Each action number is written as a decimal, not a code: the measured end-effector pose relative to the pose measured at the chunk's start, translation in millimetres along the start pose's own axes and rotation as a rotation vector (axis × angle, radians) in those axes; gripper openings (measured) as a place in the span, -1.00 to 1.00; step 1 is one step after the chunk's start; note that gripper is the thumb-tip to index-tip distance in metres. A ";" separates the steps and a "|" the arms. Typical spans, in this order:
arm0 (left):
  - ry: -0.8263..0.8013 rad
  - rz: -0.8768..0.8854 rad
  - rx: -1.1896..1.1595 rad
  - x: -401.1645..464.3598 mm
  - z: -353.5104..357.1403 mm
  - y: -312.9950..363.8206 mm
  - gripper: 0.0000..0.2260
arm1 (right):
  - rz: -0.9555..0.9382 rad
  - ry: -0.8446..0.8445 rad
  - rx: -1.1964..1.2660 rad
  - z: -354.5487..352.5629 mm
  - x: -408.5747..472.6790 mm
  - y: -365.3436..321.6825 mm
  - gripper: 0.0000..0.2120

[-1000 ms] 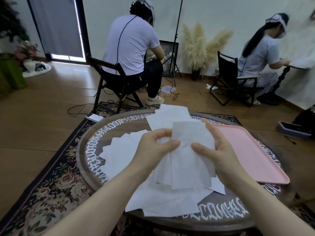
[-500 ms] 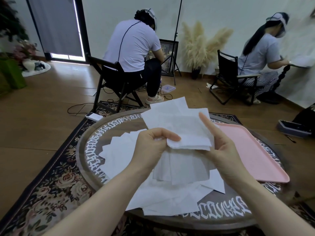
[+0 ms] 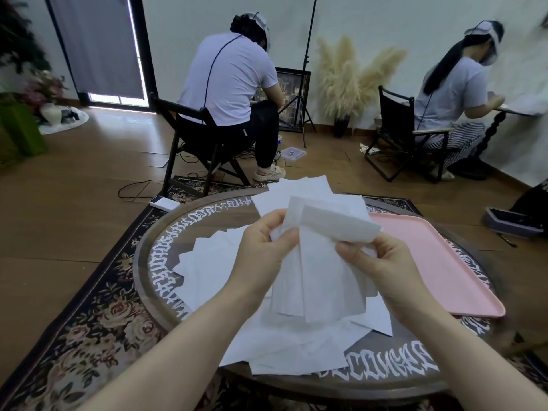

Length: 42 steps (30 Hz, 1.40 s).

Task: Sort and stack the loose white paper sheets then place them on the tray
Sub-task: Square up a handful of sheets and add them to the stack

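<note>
White paper sheets (image 3: 317,280): a small sheaf is hanging between both hands, above the loose pile (image 3: 281,348) lying beneath them. Left hand (image 3: 264,253) is pinching its top corner; right hand (image 3: 382,262) is gripping a folding-over sheet (image 3: 335,223), seemingly to align it. Pink tray (image 3: 439,262) is waiting just beyond the right hand, bare.

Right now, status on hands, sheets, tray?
Left hand and right hand both gripping a bunch of sheets above the table. More loose sheets below. Pink tray bare, unobstructed.
</note>
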State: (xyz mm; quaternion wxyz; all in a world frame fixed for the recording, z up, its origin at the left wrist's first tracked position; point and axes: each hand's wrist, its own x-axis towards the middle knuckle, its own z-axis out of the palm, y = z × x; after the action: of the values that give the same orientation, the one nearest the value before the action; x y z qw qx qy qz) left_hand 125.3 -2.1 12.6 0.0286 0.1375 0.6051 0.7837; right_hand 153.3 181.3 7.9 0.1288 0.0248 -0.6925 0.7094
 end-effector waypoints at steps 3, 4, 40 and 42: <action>0.022 -0.053 -0.007 1.1 -1.3 -0.9 -0.86 | -0.003 0.008 -0.024 0.1 -0.7 0.3 -0.86; 0.042 -0.075 -0.026 2.0 -2.1 -1.9 -0.85 | -0.010 0.048 -0.029 -0.5 0.0 1.0 -0.87; -0.034 -0.225 -0.172 7.0 3.7 -15.4 -0.79 | 0.017 -0.018 -0.013 18.3 -1.5 -3.7 -0.82; -0.041 -0.221 -0.166 6.7 3.5 -15.5 -0.79 | 0.019 -0.018 0.010 19.4 -1.8 -3.9 -0.80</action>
State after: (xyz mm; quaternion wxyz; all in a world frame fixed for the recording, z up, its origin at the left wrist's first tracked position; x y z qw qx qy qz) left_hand 117.9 6.8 -0.2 0.1384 0.0834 0.5488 0.8202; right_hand 153.2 162.0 12.1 0.1154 0.0254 -0.6903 0.7138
